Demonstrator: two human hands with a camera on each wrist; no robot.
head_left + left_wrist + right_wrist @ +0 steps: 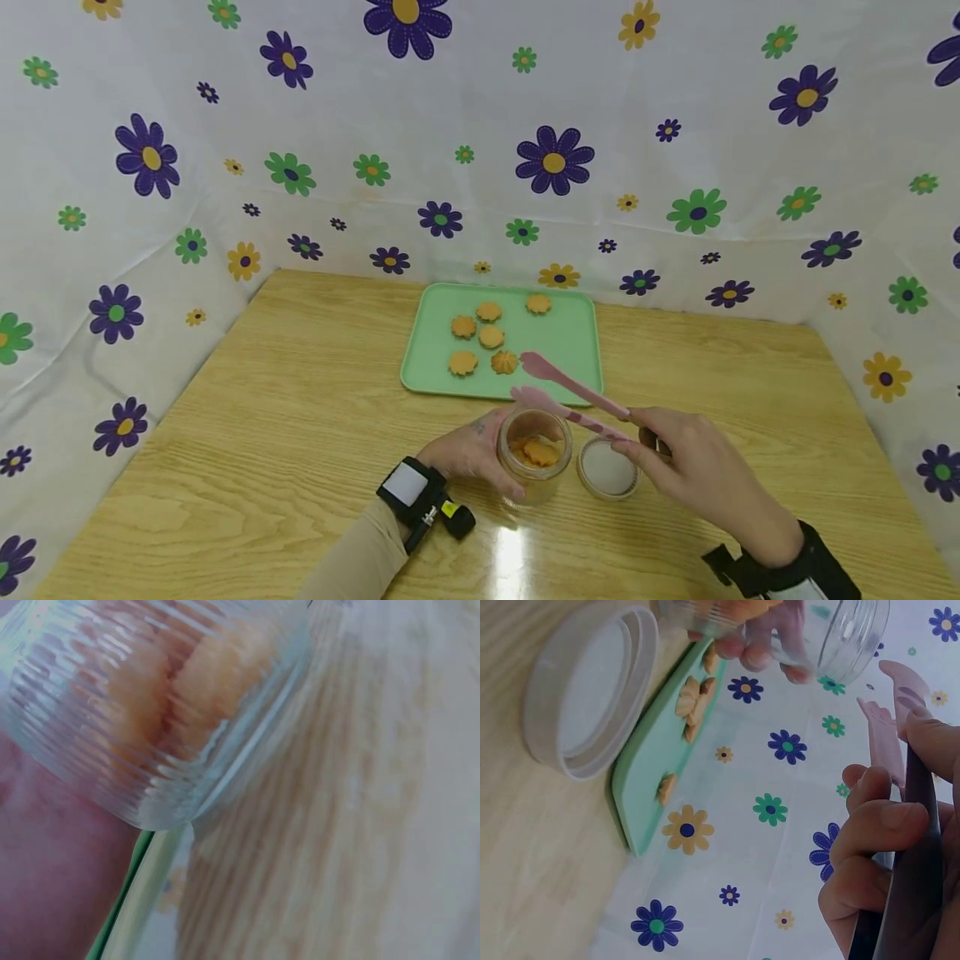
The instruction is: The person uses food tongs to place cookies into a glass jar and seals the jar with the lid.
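Observation:
My left hand (pixel 474 450) grips a clear glass jar (pixel 536 483) from its left side. Inside the jar lie several cookies (pixel 542 452), and the ribbed glass shows close up in the left wrist view. My right hand (pixel 693 458) holds a pair of tongs (pixel 573 390) with pink tips and dark handles. The tongs' arms are spread apart with nothing between them, over the jar's far rim and the tray's near edge. Beyond, a green tray (pixel 562 342) bears several scalloped cookies (pixel 462 363), mostly on its left half.
A white round lid (pixel 607 468) lies on the wooden table (pixel 300 417) just right of the jar, below the right hand's tongs. Flower-printed cloth (pixel 480 108) hangs behind the table and along both sides.

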